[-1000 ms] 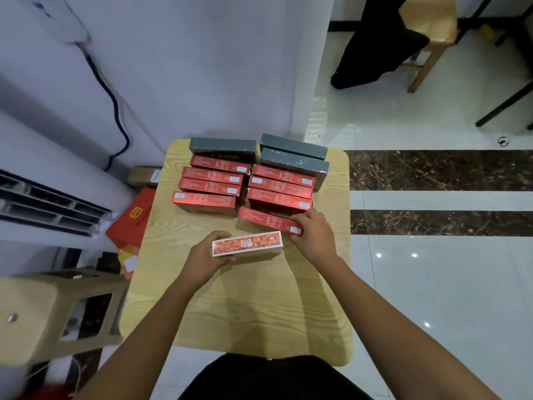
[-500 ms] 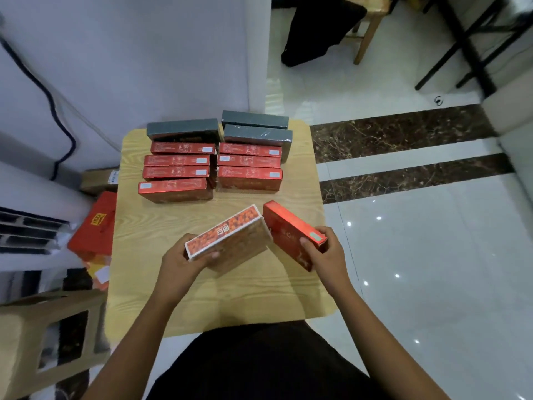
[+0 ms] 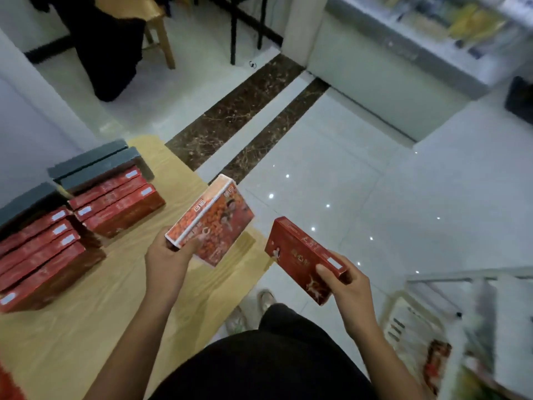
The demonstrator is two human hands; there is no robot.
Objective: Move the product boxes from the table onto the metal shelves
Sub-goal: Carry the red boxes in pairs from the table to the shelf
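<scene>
Orange and white, the printed box (image 3: 212, 219) sits in the left hand (image 3: 167, 256), lifted clear of the wooden table (image 3: 86, 313) and tilted so its long edge runs toward one o'clock. The thumb presses on its near face and the fingers wrap the near end from below, so the hand is closed firmly around it. It hangs over the table's right edge.

At four o'clock from it, well apart, a flat red box (image 3: 302, 255) is held by the right hand (image 3: 346, 287) over the pale floor tiles (image 3: 346, 174). The thumb lies across its top near the white label and the fingers curl under the near end, clamping it. The box slants, its far end pointing to eleven o'clock.

At nine o'clock from the orange box, more red boxes lie on the table in two stepped rows: a nearer row (image 3: 40, 255) at the left edge of the view and a farther row (image 3: 115, 203) beside it. Dark grey boxes (image 3: 92, 163) lie behind them at the table's far side.

At five o'clock, low right, part of a pale metal shelf (image 3: 467, 301) shows, blurred, with colourful packages on it. At twelve o'clock stands a wooden stool (image 3: 155, 27) with a dark garment (image 3: 106, 44) draped over it.
</scene>
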